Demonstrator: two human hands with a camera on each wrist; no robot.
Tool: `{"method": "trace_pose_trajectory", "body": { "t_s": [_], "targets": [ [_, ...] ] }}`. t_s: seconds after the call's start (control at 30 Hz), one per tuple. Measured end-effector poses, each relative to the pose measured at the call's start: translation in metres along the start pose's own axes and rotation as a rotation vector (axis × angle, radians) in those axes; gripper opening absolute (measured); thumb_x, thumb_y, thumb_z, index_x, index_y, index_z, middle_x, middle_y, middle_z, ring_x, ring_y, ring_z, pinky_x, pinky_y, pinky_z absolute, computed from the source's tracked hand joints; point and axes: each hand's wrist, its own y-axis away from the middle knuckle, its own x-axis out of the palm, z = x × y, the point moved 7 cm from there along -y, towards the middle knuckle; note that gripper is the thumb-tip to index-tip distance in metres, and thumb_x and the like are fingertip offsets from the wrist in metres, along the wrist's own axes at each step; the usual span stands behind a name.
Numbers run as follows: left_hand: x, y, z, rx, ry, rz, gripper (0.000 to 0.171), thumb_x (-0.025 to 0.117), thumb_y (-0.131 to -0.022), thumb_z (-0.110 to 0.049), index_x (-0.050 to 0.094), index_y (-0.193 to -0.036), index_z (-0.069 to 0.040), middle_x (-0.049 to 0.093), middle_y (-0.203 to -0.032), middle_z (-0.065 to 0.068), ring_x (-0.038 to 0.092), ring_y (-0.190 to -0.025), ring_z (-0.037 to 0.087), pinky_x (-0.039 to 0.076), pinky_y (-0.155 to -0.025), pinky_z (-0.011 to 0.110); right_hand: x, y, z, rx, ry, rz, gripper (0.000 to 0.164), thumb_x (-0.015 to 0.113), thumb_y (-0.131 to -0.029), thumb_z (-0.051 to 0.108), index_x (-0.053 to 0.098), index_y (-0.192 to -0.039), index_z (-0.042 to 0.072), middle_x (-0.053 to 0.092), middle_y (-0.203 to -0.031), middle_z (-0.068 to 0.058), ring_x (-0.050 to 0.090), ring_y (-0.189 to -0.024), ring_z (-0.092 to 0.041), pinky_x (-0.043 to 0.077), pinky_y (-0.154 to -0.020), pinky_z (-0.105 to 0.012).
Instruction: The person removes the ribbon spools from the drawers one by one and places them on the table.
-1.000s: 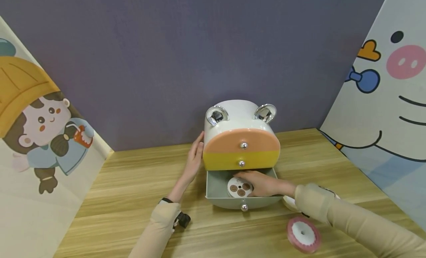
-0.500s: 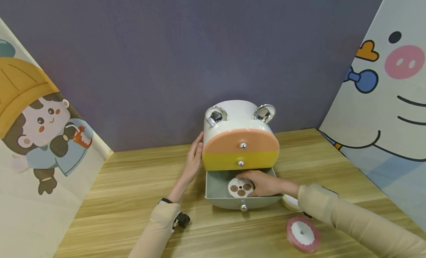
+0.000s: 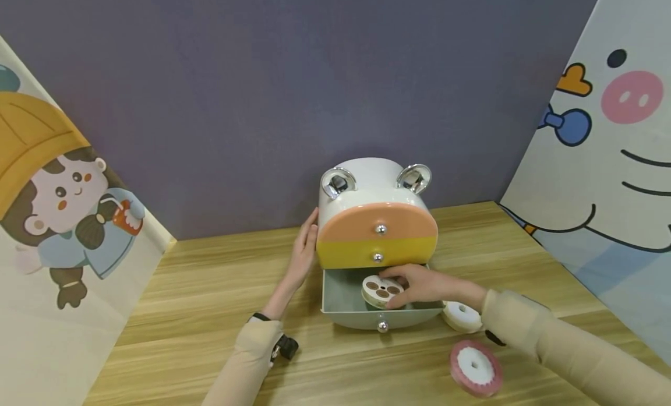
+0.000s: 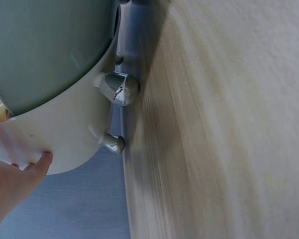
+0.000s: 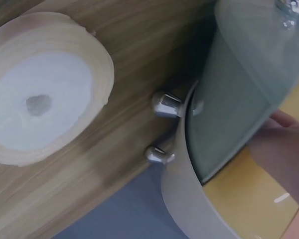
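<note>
A small animal-shaped cabinet [image 3: 367,184] with chrome ears stands near the wall, its bottom grey-green drawer [image 3: 343,317] pulled out. My right hand [image 3: 427,285] reaches over the drawer's right side and pinches a white spool [image 3: 373,301] with round brown openings between thumb and fingers. The spool tilts inside the drawer, its near edge low. In the right wrist view the drawer wall hides the spool and my fingertips. My left hand [image 3: 302,257] rests along the cabinet's left side; the left wrist view shows its extended fingers [image 4: 40,164] against the cream shell.
To the drawer's right, a cream-white ribbon spool [image 3: 461,316] lies on the wooden table [image 3: 220,313]. A pink ribbon spool [image 3: 476,368] with a white centre lies nearer the front. The orange and yellow upper drawers [image 3: 409,251] are closed. A dark wall rises behind.
My right hand has lifted the white spool slightly and tilted it within the drawer. More of the cream-white spool shows beside the sleeve. My left hand keeps its place on the cabinet.
</note>
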Motion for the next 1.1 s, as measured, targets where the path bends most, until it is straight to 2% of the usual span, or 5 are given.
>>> {"method": "trace_pose_trajectory", "body": {
  "t_s": [0.2,0.67,0.8,0.93,1.1],
  "targets": [
    [0.001,-0.008,0.025,0.003,-0.001,-0.008,0.047,0.033,-0.109,-0.015,0.031,-0.156,-0.009,0.030,-0.163,0.012,0.024,-0.152,0.031,0.019,-0.126,0.049,-0.006,0.008,-0.001,0.049,-0.102,-0.009,0.072,0.077,-0.085,0.035,0.052,-0.140,-0.004,0.059,-0.137,-0.020,0.057,-0.121,-0.030,0.049,-0.101,-0.047],
    [-0.001,-0.007,0.027,0.036,0.008,-0.026,0.046,0.034,-0.110,-0.024,0.035,-0.155,-0.016,0.034,-0.162,0.006,0.027,-0.152,0.026,0.020,-0.126,0.048,-0.019,0.034,0.003,0.055,-0.188,0.016,0.075,0.076,-0.086,0.039,0.048,-0.143,-0.002,0.050,-0.146,-0.022,0.054,-0.128,-0.036,0.047,-0.105,-0.053],
    [-0.001,-0.006,0.028,0.034,0.010,-0.019,0.046,0.034,-0.110,-0.023,0.035,-0.155,-0.015,0.034,-0.162,0.006,0.026,-0.152,0.026,0.020,-0.126,0.048,-0.024,0.046,0.007,0.021,-0.133,-0.028,0.074,0.078,-0.085,0.038,0.051,-0.141,-0.001,0.053,-0.143,-0.020,0.055,-0.125,-0.034,0.049,-0.102,-0.050],
    [0.000,-0.006,0.028,0.031,0.005,-0.017,0.046,0.034,-0.110,-0.025,0.034,-0.155,-0.016,0.033,-0.162,0.006,0.026,-0.152,0.026,0.021,-0.126,0.048,-0.032,0.061,0.012,-0.019,-0.116,-0.093,0.075,0.080,-0.083,0.034,0.050,-0.141,-0.004,0.056,-0.138,-0.022,0.055,-0.121,-0.036,0.056,-0.093,-0.037],
    [0.000,-0.007,0.028,0.036,0.006,-0.020,0.047,0.034,-0.110,-0.027,0.034,-0.155,-0.016,0.033,-0.162,0.006,0.026,-0.152,0.026,0.021,-0.126,0.048,-0.040,0.085,0.012,-0.052,-0.115,-0.175,0.078,0.082,-0.081,0.029,0.048,-0.141,-0.007,0.053,-0.138,-0.027,0.055,-0.122,-0.040,0.059,-0.088,-0.035]
  ]
}}
